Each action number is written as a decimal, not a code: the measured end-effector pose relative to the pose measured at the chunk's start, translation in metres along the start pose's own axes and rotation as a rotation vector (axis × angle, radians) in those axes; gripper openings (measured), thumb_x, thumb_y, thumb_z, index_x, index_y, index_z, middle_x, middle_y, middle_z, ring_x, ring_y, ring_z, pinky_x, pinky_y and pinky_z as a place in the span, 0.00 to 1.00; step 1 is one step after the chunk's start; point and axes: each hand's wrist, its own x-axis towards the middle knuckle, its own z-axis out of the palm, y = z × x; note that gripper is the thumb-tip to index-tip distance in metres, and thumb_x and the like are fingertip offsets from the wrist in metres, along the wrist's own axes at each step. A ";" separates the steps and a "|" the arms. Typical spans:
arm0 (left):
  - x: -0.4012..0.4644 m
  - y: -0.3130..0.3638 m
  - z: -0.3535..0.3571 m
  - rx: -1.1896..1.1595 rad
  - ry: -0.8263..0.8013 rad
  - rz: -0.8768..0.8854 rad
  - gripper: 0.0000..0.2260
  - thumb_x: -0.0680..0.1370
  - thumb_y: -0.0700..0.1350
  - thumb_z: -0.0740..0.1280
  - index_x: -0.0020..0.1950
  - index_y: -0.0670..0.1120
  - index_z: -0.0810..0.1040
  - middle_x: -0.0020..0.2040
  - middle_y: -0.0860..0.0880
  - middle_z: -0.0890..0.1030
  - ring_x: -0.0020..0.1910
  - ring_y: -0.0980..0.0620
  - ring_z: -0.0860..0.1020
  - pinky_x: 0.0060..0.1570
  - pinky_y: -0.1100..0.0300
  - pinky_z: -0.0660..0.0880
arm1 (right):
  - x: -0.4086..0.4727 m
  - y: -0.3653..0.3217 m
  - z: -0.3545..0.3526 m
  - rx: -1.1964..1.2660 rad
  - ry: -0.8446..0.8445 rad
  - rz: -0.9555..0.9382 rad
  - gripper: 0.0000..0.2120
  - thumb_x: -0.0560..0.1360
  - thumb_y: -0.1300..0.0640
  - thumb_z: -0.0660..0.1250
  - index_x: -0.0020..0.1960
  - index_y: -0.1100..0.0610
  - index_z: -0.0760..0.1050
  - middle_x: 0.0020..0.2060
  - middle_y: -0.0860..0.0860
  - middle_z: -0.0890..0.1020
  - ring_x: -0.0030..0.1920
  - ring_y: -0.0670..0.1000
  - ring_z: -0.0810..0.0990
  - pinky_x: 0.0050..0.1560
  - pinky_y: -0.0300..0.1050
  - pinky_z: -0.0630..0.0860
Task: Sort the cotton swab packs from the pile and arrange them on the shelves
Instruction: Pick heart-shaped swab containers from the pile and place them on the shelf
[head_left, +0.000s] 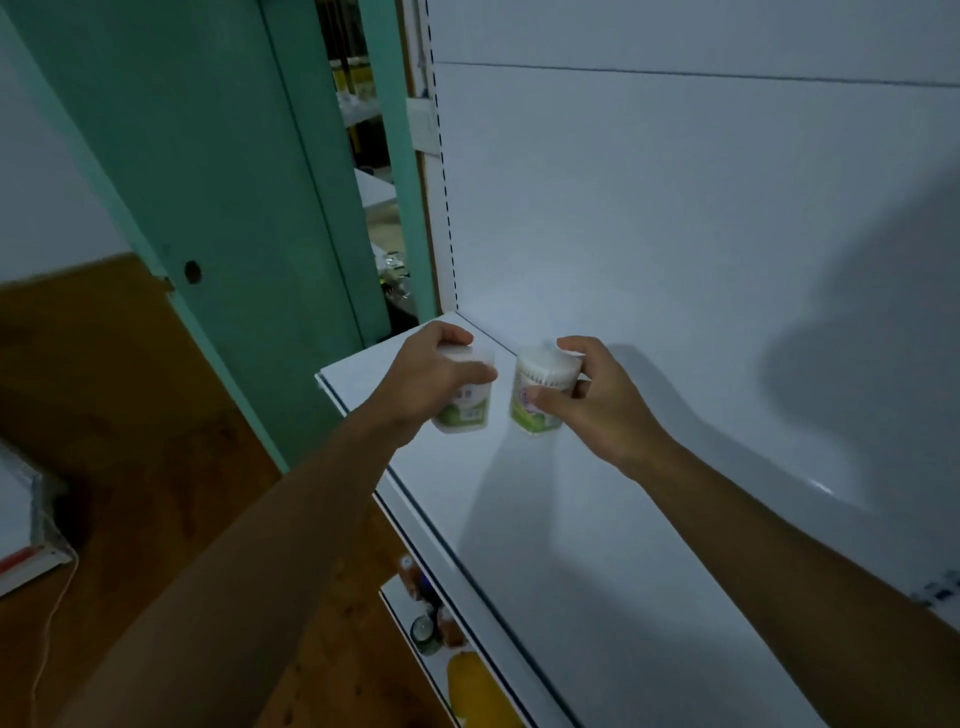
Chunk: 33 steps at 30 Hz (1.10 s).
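1. The left hand (434, 374) grips one cotton swab pack (465, 410) from above and the side, fingers wrapped over its upper half; the right hand (597, 400) holds a second cotton swab pack (537, 395), thumb on its front and fingers behind.
2. Both packs are small clear tubs with a white lid and a green-and-white label around the lower part; white swabs show through the wall of the right one. The left one is blurred.
3. The packs are close together but apart, over the far left corner of the white shelf (545, 519). Whether they touch it, I cannot tell.
4. Each pack's long axis is near upright, lid uppermost, the right one leaning slightly.
5. A white back panel (675, 208) rises behind the shelf. A lower shelf (410, 623) carries small goods. To the left are a teal door (208, 156) and a brown wooden floor (130, 389).
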 end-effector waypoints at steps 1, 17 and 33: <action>0.022 -0.007 -0.007 0.012 -0.040 -0.001 0.22 0.66 0.41 0.76 0.57 0.47 0.74 0.54 0.44 0.76 0.51 0.44 0.78 0.51 0.51 0.77 | 0.014 0.006 0.010 -0.012 0.032 0.017 0.29 0.69 0.54 0.78 0.65 0.51 0.68 0.58 0.51 0.78 0.55 0.52 0.80 0.55 0.51 0.79; 0.315 -0.121 -0.060 0.012 -0.220 0.111 0.30 0.64 0.35 0.81 0.63 0.45 0.75 0.58 0.46 0.78 0.58 0.44 0.77 0.54 0.60 0.77 | 0.182 0.038 0.125 -0.224 0.379 0.236 0.22 0.70 0.56 0.77 0.57 0.46 0.69 0.51 0.45 0.77 0.50 0.47 0.79 0.47 0.38 0.77; 0.334 -0.138 -0.054 0.110 -0.195 0.303 0.41 0.65 0.42 0.82 0.73 0.49 0.64 0.68 0.50 0.67 0.65 0.53 0.69 0.64 0.57 0.71 | 0.195 0.050 0.167 -0.189 0.494 0.285 0.32 0.69 0.52 0.78 0.68 0.52 0.70 0.55 0.42 0.77 0.54 0.46 0.79 0.56 0.45 0.79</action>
